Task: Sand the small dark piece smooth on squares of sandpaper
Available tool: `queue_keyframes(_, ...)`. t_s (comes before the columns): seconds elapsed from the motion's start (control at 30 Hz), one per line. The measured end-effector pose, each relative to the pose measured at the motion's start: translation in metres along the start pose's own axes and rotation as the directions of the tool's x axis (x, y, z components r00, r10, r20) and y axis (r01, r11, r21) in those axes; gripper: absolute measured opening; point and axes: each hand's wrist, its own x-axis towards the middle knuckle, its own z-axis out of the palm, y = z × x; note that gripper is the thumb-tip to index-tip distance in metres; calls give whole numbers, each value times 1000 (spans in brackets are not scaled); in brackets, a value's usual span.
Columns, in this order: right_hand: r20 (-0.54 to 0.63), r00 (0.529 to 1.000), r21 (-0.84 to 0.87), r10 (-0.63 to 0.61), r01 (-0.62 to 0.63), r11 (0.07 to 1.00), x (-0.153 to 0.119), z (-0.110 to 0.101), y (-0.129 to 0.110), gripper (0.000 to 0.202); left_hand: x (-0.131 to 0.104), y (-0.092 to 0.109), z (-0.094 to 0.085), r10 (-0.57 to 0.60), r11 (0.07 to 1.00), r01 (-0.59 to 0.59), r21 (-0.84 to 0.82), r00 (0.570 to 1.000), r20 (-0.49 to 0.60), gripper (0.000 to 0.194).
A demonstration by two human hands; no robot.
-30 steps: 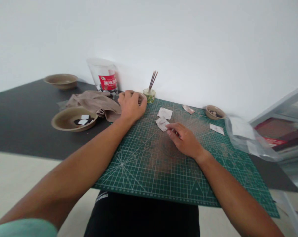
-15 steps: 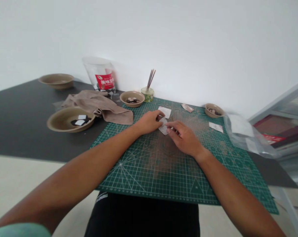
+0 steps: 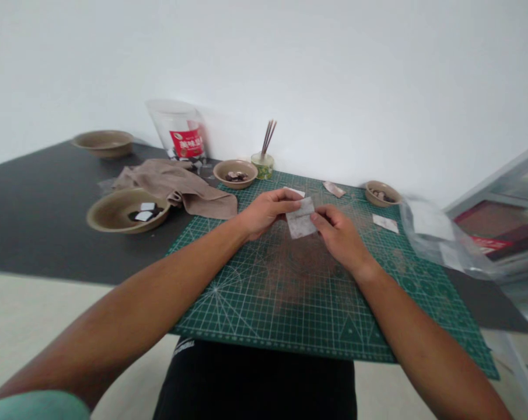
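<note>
In the head view, my left hand (image 3: pixel 264 214) pinches the upper left edge of a small, greyish-white paper square (image 3: pixel 302 224), its thumb lying over the top. My right hand (image 3: pixel 337 233) grips the same square by its right edge between thumb and fingers. A crease runs across the paper, and it is held up above the green cutting mat (image 3: pixel 285 318). Just behind my left hand lies another white piece of paper (image 3: pixel 296 191), partly hidden. Brown dust covers the mat under and around my hands.
Small bowls with dark and light pieces stand at the mat's back left (image 3: pixel 235 170) and back right (image 3: pixel 381 193). A larger bowl (image 3: pixel 100 220), a brown cloth (image 3: pixel 176 181) and a clear tub (image 3: pixel 178 131) stand left. Reed sticks (image 3: pixel 269 137) rise behind; a plastic bag (image 3: pixel 430 233) lies right.
The paper square lay on the mat under my fingertips; now both hands have hold of it and have lifted it, shifted slightly right.
</note>
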Motion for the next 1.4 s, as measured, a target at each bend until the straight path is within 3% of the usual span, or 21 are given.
queue_keyframes(0.13,78,991,218,111,-125,968,-2,2,-3,19,0,-1,1,2,1000,-2,-28,1000,-30,30)
queue_keyframes(0.23,52,989,305,141,-150,940,-1,2,-3,17,0,-4,2,-1,1000,1,4,999,-33,30)
queue_keyframes(0.43,-69,983,334,169,-137,933,2,-1,-7,16,3,-8,-1,-5,996,10,89,999,-49,28)
queue_keyframes(0.6,-73,985,334,157,-125,934,3,0,-5,17,5,-11,-4,30,979,-15,205,997,-69,24)
queue_keyframes(1.03,-64,995,106,76,-69,992,11,-3,21,21,9,-21,-5,100,905,-52,421,991,-93,22)
queue_keyframes(1.23,-148,988,-65,-36,27,998,10,0,26,25,10,-24,-6,146,840,-72,537,985,-97,21)
queue_keyframes(1.4,-277,959,-107,-66,37,994,13,3,22,27,7,-20,-2,187,758,-83,647,978,-94,21)
